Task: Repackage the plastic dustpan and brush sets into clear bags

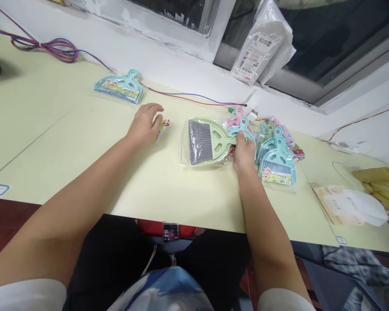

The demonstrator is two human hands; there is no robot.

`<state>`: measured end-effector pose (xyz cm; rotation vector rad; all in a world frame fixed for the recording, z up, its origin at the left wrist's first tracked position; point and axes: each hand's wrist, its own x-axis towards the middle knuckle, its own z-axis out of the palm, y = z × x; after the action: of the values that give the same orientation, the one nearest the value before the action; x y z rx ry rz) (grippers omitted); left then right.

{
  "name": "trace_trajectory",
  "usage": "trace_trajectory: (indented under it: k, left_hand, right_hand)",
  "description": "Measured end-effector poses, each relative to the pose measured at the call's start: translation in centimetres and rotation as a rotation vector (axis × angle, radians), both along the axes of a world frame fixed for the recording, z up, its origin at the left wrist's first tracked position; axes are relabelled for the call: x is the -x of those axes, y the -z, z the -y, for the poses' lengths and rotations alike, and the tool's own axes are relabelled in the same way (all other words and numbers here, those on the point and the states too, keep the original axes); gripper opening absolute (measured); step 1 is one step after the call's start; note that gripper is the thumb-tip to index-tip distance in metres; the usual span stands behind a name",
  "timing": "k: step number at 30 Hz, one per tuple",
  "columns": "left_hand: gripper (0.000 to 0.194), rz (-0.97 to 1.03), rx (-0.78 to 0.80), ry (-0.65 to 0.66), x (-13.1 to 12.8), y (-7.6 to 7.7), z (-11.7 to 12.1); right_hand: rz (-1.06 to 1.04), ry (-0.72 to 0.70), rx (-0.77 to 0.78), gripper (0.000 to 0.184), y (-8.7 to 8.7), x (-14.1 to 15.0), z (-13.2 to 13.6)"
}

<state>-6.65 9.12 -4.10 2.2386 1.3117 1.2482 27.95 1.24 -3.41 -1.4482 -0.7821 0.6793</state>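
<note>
My right hand point(244, 153) grips the handle end of a light green dustpan and brush set point(218, 144) in a clear plastic bag. The set's grey bristles point left, and it is held above the table. My left hand point(145, 123) is over the table with thumb and fingers apart. Just beside its thumb is a small colourful printed card point(163, 128), partly hidden by the hand; whether they touch is unclear. Behind my right hand are a pink set point(237, 115) and a blue set point(243, 125), partly covered.
Several bagged sets, including a blue one with a label point(276, 166), are piled to the right. Another bagged blue set point(119, 86) lies at the back left. Coiled red-blue wire point(58, 49) runs along the wall. A plastic-wrapped package point(254, 54) leans at the window.
</note>
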Motion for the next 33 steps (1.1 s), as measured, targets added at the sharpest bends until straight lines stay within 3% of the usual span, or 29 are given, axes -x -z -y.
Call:
trace_trajectory:
  k: [3, 5, 7, 9, 13, 16, 19, 23, 26, 33]
  left_hand:
    - [0.024, 0.132, -0.112, 0.001, -1.4, -2.3, 2.7]
    - [0.020, 0.064, -0.143, 0.154, -2.5, -3.3, 4.9]
    - [0.017, -0.019, -0.113, 0.342, -3.7, -3.6, 6.5]
    - [0.017, -0.061, -0.072, 0.396, -4.6, -3.2, 7.3]
    - [0.020, 0.100, 0.160, 0.243, -5.3, -1.4, 6.6]
    - [0.025, 0.383, 0.426, 0.264, -5.5, -0.5, 5.4]
    - [0.035, 0.526, 0.577, 0.263, -5.9, -0.2, 4.8]
    - [0.035, 0.592, 0.663, 0.248, -6.3, -0.3, 4.6]
    - [0.034, 0.672, 0.720, 0.260, -6.2, -0.2, 4.3]
    - [0.031, 0.769, 0.713, 0.158, -5.1, -0.3, 3.2]
  right_hand:
    - [-0.009, 0.007, -0.013, 0.056, 0.2, 0.3, -0.1]
    - [-0.016, 0.016, -0.026, 0.056, 0.3, 0.6, -0.1]
    - [-0.021, 0.018, -0.045, 0.057, 0.4, 0.8, -0.1]
    - [-0.027, 0.017, -0.066, 0.057, 0.4, 1.0, -0.1]
    - [-0.042, 0.020, -0.080, 0.057, 0.2, 1.3, 0.1]
    - [-0.048, -0.001, -0.063, 0.057, 0.1, 1.6, 0.2]
    - [-0.070, -0.021, -0.058, 0.059, 0.2, 2.0, 0.2]
    - [-0.086, -0.042, -0.028, 0.058, 0.2, 2.6, 0.3]
    - [-0.136, -0.132, 0.006, 0.053, -0.1, 3.1, 0.6]
    - [-0.272, -0.549, 0.137, 0.050, -1.8, 3.6, 2.2]
